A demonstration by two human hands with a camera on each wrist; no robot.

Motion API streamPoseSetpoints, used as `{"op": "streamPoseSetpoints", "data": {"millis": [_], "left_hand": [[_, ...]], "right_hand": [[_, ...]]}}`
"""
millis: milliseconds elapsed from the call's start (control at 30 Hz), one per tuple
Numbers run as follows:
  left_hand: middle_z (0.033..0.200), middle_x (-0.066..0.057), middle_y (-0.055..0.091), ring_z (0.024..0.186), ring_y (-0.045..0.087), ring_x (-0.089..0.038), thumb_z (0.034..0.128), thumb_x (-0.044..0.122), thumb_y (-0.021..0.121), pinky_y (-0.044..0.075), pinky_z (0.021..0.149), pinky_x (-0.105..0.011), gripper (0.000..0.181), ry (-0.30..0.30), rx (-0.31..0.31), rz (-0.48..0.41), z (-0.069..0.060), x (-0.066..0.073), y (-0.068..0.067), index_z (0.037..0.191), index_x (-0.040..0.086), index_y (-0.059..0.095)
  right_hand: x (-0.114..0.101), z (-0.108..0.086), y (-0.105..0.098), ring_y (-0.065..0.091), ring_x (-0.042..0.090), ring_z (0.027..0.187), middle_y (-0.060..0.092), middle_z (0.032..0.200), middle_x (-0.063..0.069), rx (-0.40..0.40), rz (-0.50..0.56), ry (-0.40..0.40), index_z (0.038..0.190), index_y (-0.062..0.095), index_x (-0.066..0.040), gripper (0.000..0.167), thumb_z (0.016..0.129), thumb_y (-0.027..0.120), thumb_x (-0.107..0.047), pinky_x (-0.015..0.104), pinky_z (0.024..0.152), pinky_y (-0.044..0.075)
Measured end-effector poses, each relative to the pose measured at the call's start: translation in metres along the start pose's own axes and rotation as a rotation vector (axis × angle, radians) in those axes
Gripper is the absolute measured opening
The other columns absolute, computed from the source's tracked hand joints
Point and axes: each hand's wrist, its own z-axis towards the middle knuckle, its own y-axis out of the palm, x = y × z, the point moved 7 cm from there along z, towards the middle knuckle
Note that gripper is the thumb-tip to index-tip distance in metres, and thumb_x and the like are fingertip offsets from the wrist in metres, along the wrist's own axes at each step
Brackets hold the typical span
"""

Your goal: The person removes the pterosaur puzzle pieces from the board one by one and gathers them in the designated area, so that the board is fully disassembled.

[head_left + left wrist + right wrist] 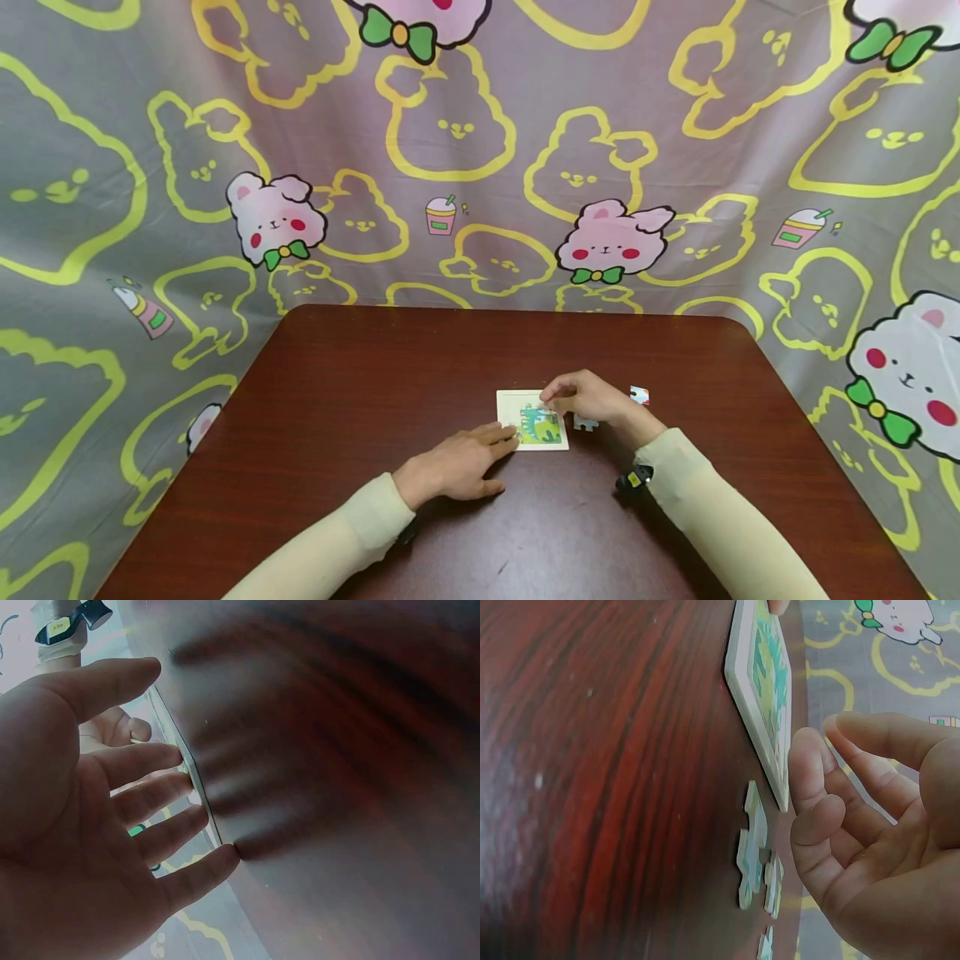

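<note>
A pale puzzle board (506,400) lies on the table, with joined pieces of a green and teal picture (542,427) in its lower right part. Along the board's left edge, my left hand (467,461) rests with its fingers extended; in the left wrist view the fingertips touch the rim. My right hand (588,396) is over the board's right side, its fingers bent. In the right wrist view, the thumb and fingertips of that hand (877,825) come close together, and I see no piece between them. Loose puzzle pieces (751,851) lie beside the board, partly under the right hand.
Another loose puzzle piece (640,395) lies beyond the right wrist. The dark red-brown table (390,375) extends around the board. A grey curtain (480,200) with cartoon animals hangs behind the table and along its sides.
</note>
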Motion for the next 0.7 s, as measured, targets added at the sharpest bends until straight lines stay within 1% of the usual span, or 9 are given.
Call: {"op": "streamPoseSetpoints", "data": {"millis": [133, 233, 367, 567, 700], "left_hand": [[0.161, -0.004, 0.038, 0.149, 0.036, -0.024, 0.0945, 0.042, 0.064, 0.039, 0.117, -0.04, 0.066, -0.006, -0.008, -0.002, 0.001, -0.001, 0.001, 0.151, 0.013, 0.045], [0.161, -0.003, 0.038, 0.149, 0.036, -0.024, 0.0945, 0.043, 0.064, 0.039, 0.117, -0.04, 0.066, -0.007, -0.012, 0.0, 0.001, -0.001, 0.002, 0.151, 0.014, 0.045], [0.161, -0.004, 0.038, 0.149, 0.037, -0.024, 0.0945, 0.043, 0.064, 0.039, 0.117, -0.039, 0.066, -0.002, -0.009, 0.009, 0.001, -0.001, 0.003, 0.151, 0.014, 0.045], [0.161, -0.003, 0.038, 0.149, 0.037, -0.024, 0.0948, 0.043, 0.064, 0.04, 0.116, -0.04, 0.066, -0.002, -0.006, 0.011, 0.001, -0.002, 0.003, 0.151, 0.014, 0.045], [0.161, -0.003, 0.038, 0.149, 0.037, -0.024, 0.0947, 0.042, 0.064, 0.041, 0.116, -0.041, 0.065, -0.003, -0.004, 0.014, 0.001, -0.002, 0.002, 0.151, 0.014, 0.045]], "right_hand": [[-0.001, 0.004, 0.004, 0.065, 0.014, 0.075, 0.075, 0.095, 0.011, -0.009, -0.009, -0.02, 0.106, 0.074, -0.005, 0.015, 0.094, 0.066, -0.011, 0.027, 0.061, 0.05], [-0.002, 0.006, 0.009, 0.065, 0.015, 0.073, 0.075, 0.096, 0.012, -0.024, 0.0, -0.017, 0.107, 0.074, -0.004, 0.016, 0.094, 0.065, -0.009, 0.027, 0.058, 0.048], [-0.004, 0.007, 0.013, 0.061, 0.015, 0.07, 0.075, 0.097, 0.008, -0.026, -0.005, 0.004, 0.107, 0.074, -0.008, 0.015, 0.095, 0.065, -0.01, 0.024, 0.053, 0.044], [-0.006, 0.009, 0.017, 0.055, 0.015, 0.063, 0.074, 0.098, 0.006, -0.025, -0.039, 0.0, 0.106, 0.075, -0.011, 0.015, 0.094, 0.065, -0.01, 0.026, 0.051, 0.044], [-0.005, 0.01, 0.02, 0.055, 0.015, 0.067, 0.072, 0.1, 0.007, -0.039, -0.015, 0.021, 0.109, 0.074, -0.011, 0.019, 0.093, 0.063, -0.007, 0.026, 0.053, 0.045]]}}
